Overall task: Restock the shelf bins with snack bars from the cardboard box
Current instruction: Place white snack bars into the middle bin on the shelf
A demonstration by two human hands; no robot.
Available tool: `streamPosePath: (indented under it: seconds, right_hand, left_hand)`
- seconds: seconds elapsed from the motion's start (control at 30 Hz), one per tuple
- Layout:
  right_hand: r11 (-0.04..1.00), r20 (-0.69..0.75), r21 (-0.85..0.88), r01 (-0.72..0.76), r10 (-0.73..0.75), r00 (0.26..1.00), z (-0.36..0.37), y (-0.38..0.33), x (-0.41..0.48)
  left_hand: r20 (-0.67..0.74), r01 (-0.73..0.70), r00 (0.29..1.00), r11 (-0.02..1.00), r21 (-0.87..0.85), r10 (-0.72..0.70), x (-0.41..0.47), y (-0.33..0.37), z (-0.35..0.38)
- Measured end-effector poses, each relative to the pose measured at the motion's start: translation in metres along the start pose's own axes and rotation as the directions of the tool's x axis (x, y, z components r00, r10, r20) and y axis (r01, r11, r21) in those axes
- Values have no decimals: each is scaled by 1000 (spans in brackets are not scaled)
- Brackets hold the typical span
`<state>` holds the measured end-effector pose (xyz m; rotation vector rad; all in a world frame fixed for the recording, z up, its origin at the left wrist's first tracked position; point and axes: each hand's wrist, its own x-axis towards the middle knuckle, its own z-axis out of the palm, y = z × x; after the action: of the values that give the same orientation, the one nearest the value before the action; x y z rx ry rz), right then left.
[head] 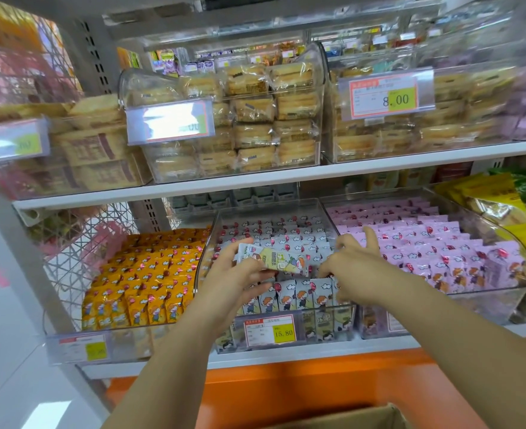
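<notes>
My left hand (230, 274) grips a few white-and-yellow snack bars (274, 258) and holds them lying flat over the middle clear bin (221, 224) on the lower shelf. That bin holds rows of upright white bars with a cartoon figure (289, 297). My right hand (353, 267) reaches into the same bin at its right side, fingers bent down among the bars and index finger raised; what it pinches is hidden. A corner of the cardboard box (361, 418) shows at the bottom edge.
An orange-bar bin (150, 274) stands left of the middle bin and a pink-bar bin (426, 243) right of it. Upper-shelf bins hold wrapped cakes (255, 119). Price tags (269, 331) hang on the bin fronts. An orange base panel (317, 391) runs below the shelf.
</notes>
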<state>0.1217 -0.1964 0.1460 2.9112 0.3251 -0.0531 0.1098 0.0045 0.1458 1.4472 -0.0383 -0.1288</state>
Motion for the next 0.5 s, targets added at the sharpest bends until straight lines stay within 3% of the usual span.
streamPosePath:
  seconds: [0.3,0.5]
  right_hand:
    - [1000,-121,8,19,-18,992,4,0,-4]
    - [995,-152,-91,30,-43,987,9,-8,-3]
  left_hand:
    - [8,-8,1000,1000,7,8,-2,3,-6]
    - [19,10,1000,1000,16,-10,-5,-2,-3]
